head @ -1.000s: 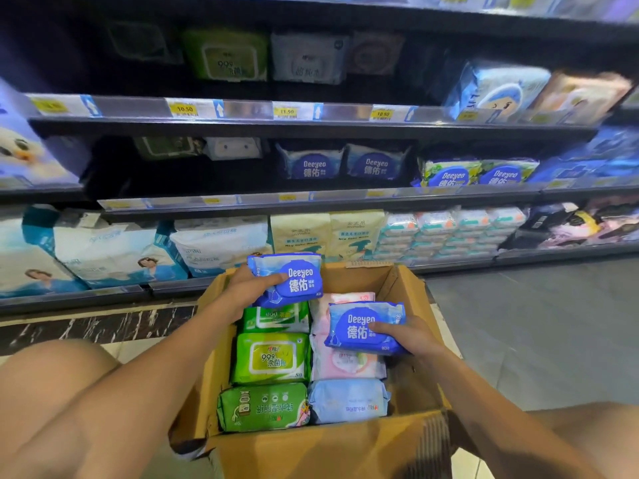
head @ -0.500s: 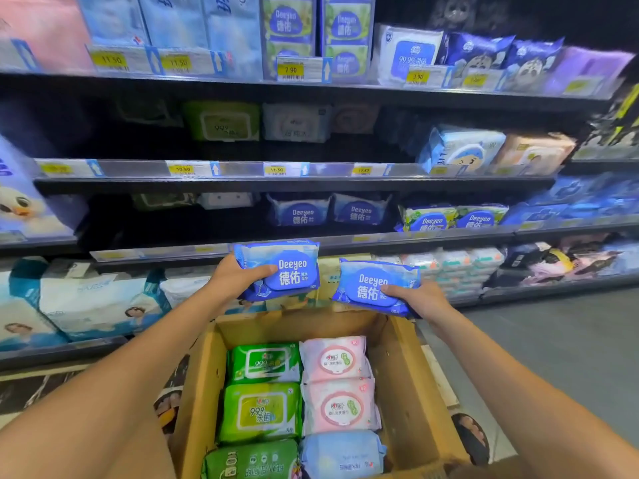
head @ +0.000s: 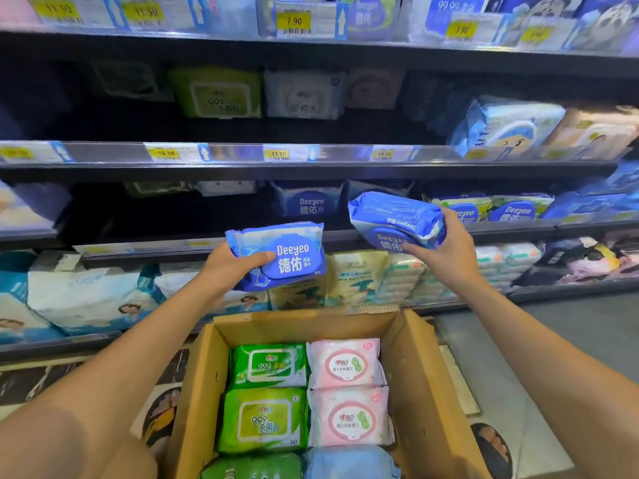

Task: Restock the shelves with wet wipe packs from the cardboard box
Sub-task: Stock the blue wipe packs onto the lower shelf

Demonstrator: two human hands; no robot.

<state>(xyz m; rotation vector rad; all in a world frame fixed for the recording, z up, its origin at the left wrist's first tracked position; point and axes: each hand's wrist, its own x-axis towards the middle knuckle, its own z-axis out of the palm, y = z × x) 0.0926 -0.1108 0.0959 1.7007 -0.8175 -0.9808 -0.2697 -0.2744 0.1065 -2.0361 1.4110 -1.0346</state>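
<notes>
Dim shelving (head: 311,167) is looming behind the cardboard box (head: 415,368). Tilted as it is, the right pack (head: 390,216) is risking snagging a shelf edge and slipping free. Right grip (head: 453,250) is clamping its right end; left grip (head: 231,267) is clamping the left pack (head: 294,257), thumb across its face, both packs above the box.

Your left hand (head: 231,267) grips a blue Deeyeo pack (head: 280,254) mid-frame | your right hand (head: 446,248) grips another Deeyeo pack (head: 394,219), tilted | cardboard box (head: 425,385) below, green and pink packs inside
</notes>
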